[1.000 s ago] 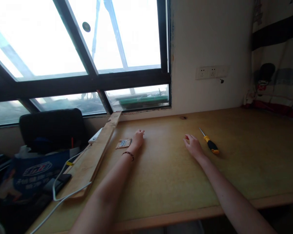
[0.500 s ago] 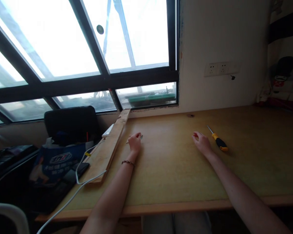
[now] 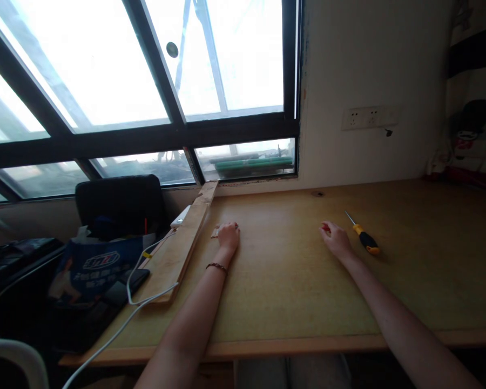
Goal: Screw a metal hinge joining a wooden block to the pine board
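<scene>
On the left part of the tabletop, my left hand rests with its fingers closed and turned down; what they hold, if anything, is hidden. Just left of it, a small flat pale piece pokes out, too small to name. My right hand lies on the table with curled fingers and thumb pressed together. A reddish spot shows at its fingertips, and I cannot tell whether it is skin or a small object. To the right of that hand lies a screwdriver with a yellow and black handle, its shaft pointing away from me.
Wooden boards lie along the table's left edge, with a white cable crossing them. Beyond stand a black chair and a blue bag. A window and a wall socket are behind the wooden table.
My left hand has shifted slightly right and turned more palm-down, covering the small metallic bit that showed beside its fingertips. My right hand stays nearly in place. The whole view has shifted slightly.
</scene>
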A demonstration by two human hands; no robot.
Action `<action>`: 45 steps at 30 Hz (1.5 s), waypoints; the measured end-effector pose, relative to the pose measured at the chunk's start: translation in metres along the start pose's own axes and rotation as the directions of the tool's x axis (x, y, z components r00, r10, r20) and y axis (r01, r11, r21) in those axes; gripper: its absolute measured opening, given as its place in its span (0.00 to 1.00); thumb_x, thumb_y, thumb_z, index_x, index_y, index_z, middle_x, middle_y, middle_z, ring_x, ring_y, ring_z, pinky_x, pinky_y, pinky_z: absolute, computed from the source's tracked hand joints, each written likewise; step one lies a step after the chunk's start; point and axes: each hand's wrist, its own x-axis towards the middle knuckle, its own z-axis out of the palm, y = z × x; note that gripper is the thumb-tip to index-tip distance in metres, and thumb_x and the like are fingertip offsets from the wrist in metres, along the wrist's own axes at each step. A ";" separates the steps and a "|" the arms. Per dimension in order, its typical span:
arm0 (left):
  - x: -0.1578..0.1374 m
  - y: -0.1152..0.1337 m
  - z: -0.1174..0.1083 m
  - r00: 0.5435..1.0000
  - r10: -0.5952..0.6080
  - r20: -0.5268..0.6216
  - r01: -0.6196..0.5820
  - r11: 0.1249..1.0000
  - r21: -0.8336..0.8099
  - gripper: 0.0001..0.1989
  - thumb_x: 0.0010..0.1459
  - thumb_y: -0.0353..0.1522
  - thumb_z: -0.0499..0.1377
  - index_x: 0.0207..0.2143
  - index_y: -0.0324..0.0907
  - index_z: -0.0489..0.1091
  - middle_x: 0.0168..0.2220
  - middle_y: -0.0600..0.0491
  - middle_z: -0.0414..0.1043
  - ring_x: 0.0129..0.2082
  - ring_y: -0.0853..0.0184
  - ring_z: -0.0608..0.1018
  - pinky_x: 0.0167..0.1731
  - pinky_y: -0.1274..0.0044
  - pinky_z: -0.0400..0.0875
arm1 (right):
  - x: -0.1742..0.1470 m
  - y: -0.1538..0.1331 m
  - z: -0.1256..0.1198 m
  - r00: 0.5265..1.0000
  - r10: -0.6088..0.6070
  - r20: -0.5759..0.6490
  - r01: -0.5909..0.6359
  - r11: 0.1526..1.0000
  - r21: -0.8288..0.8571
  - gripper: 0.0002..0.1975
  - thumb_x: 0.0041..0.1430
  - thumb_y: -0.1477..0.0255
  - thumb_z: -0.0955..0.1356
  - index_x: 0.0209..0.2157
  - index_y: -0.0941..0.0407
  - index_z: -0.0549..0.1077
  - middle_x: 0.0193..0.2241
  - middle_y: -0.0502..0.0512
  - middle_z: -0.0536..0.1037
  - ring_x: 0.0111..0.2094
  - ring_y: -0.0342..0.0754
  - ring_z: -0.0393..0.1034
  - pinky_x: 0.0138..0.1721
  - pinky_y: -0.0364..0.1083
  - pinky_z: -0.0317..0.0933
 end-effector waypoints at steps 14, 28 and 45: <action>-0.002 0.003 -0.006 1.000 -0.023 0.016 0.024 1.000 -0.015 0.14 0.54 0.29 0.48 0.36 0.40 0.73 0.33 0.45 0.74 0.36 0.61 0.74 0.34 0.74 0.63 | -0.001 -0.004 -0.003 1.000 0.008 0.009 -0.008 1.000 0.000 0.14 0.53 0.69 0.62 0.40 0.59 0.70 0.33 0.60 0.75 0.34 0.50 0.70 0.38 0.49 0.62; 0.000 0.001 -0.001 0.994 0.102 0.046 -0.091 0.974 -0.210 0.12 0.53 0.31 0.52 0.37 0.41 0.73 0.35 0.47 0.75 0.36 0.64 0.74 0.37 0.77 0.64 | 0.000 -0.003 -0.001 1.000 0.013 0.024 -0.013 1.000 0.003 0.13 0.53 0.69 0.62 0.40 0.59 0.69 0.33 0.59 0.75 0.34 0.50 0.70 0.38 0.48 0.63; -0.014 0.054 -0.019 0.985 0.049 0.168 0.131 0.432 -0.892 0.15 0.45 0.35 0.61 0.35 0.38 0.73 0.33 0.47 0.75 0.32 0.67 0.75 0.35 0.76 0.68 | 0.000 -0.028 -0.005 0.999 0.005 0.046 -0.014 0.977 0.213 0.13 0.53 0.70 0.63 0.39 0.59 0.70 0.32 0.58 0.76 0.32 0.48 0.71 0.37 0.48 0.65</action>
